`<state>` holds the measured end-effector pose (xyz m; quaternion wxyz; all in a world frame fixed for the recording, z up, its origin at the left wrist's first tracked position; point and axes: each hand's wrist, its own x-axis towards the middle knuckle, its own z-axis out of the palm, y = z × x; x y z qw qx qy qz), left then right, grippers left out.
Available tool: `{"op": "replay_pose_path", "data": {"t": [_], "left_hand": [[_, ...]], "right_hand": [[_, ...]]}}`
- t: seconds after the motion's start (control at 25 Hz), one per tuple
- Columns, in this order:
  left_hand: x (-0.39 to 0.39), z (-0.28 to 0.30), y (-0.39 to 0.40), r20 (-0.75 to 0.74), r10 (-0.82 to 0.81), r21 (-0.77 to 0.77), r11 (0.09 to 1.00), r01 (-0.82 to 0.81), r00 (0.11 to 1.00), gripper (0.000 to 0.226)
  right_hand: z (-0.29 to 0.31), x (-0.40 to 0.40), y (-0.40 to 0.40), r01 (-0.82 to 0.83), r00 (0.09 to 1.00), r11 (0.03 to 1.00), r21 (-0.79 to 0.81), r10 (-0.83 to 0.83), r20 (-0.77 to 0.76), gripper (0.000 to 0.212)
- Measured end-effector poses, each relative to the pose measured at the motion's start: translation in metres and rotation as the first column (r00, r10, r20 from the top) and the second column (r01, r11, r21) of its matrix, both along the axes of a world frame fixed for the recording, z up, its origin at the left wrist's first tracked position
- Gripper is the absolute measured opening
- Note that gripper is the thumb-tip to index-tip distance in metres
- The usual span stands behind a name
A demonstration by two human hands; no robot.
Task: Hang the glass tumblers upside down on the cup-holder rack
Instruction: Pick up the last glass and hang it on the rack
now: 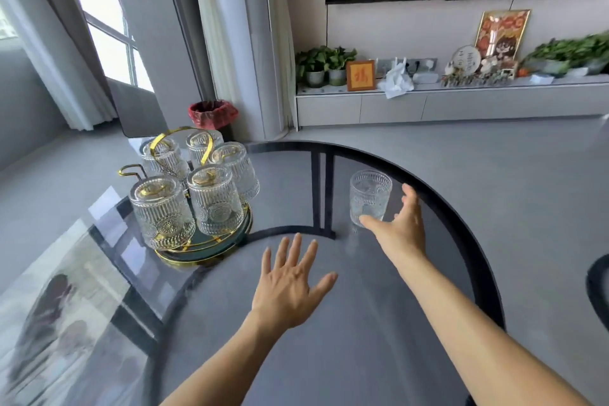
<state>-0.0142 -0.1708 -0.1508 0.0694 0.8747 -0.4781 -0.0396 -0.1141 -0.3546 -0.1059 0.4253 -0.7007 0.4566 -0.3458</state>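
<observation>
your left hand (290, 287) is nearest you, spread flat and wide over the glass table (329, 356), palm down, holding nothing. it hovers or rests there; i cannot tell if it touches the surface.

farther out, your right hand (400, 224) is stretched forward with the fingers fanned wide and the thumb pointing left. it holds nothing yet. the last loose glass (369, 196) stands upright, mouth up, just beyond your thumb and to the left of your fingers. the thumb tip looks to be at its base, but i cannot say whether it touches. the glass looks empty, clear through to the table.

up and to the left of your left hand sits the rack (197, 234), a gold wire frame on a round dark tray with a gold rim. five glasses already hang on it mouth down: two in front (159, 211) (216, 203), one to the right (235, 171), two behind (161, 153) (199, 143). all look empty. one bare gold hook (131, 171) sticks out on the rack's left side, the side away from both hands.

so i judge the job nearly done: five hung, one left. what remains is to close your right hand round the loose glass, turn it over, and carry it across past your left hand to that free hook. the hook is behind the front glasses, so mind the knock of glass on glass.
</observation>
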Motion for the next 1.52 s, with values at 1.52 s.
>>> {"op": "replay_pose_path", "data": {"t": [1.52], "left_hand": [[0.084,0.146,0.168,-0.553,-0.262,-0.820,0.005,-0.572,0.791,0.045]], "right_hand": [[0.147,0.117,0.200,-0.731,0.644,0.680,-0.043,0.710,0.284,0.064]]}}
